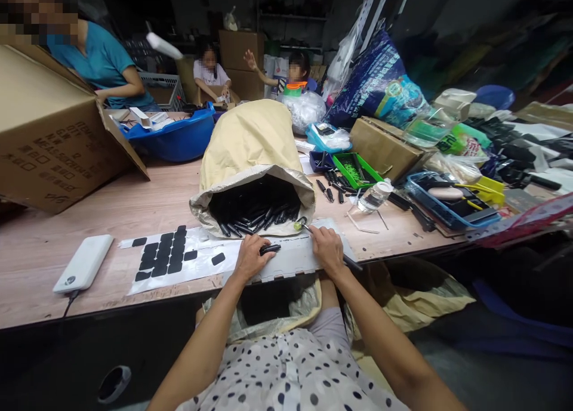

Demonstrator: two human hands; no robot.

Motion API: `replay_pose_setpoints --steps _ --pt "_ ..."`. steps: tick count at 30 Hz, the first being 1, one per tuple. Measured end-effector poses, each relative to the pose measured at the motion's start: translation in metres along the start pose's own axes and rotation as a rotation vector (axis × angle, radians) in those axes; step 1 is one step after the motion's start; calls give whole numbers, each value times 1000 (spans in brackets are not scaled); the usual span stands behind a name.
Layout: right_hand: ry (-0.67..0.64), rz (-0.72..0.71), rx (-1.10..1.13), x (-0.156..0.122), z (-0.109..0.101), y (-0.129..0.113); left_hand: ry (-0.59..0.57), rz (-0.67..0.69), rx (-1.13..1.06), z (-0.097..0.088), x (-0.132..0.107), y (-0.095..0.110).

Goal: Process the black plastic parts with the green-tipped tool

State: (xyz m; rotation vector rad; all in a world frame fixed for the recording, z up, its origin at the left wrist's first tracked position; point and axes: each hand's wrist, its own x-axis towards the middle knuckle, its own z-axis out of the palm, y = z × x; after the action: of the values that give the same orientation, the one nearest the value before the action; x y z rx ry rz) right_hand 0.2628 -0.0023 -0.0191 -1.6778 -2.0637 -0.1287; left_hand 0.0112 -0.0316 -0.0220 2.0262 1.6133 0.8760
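My left hand (254, 257) is closed around a black pen-like piece (271, 250) above a grey board (290, 257) at the table edge. My right hand (327, 250) is closed at the board's right side. From its fingertips sticks a thin metal shaft with a yellow-green end (299, 223), perhaps a screwdriver. Another black pen-like piece (353, 264) shows beside the right wrist; whether the hand grips it is unclear. Just beyond both hands, a beige sack (253, 136) lies with its mouth towards me, holding many black pen-like pieces (255, 220).
Left of the board lies a white sheet with black stickers (163, 253), then a white power bank (85, 263) with a cable. A cardboard box (49, 130), blue basin (174, 136), green tray (357, 171) and blue basket (452, 202) stand around. An open sack (273, 324) sits at my lap. Several people work beyond.
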Motion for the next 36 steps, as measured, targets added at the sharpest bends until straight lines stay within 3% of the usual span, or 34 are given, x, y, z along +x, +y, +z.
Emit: replay_pose_setpoints --steps 6,10,12,14,17,19,21,31,36 --pt "14 -48 -88 4 12 9 -6 35 42 -5 3 1" --pt "31 -49 -99 2 15 8 2 174 31 -11 -20 17" --pt "35 -57 -106 2 16 10 -138 286 -13 -8 -44 26" --pt "38 -63 -114 2 16 11 -370 298 -22 2 -69 33" --pt "43 -65 -123 2 17 11 -675 2 110 20 -96 37" --pt "44 -66 -125 2 17 11 -816 -261 212 30 -104 35" --pt "48 -70 -124 2 17 11 -914 -405 233 36 -104 32" --pt "66 -69 -120 2 18 11 -934 -387 124 33 -98 34" --pt "72 -68 -121 1 18 12 -961 -193 112 6 -88 52"
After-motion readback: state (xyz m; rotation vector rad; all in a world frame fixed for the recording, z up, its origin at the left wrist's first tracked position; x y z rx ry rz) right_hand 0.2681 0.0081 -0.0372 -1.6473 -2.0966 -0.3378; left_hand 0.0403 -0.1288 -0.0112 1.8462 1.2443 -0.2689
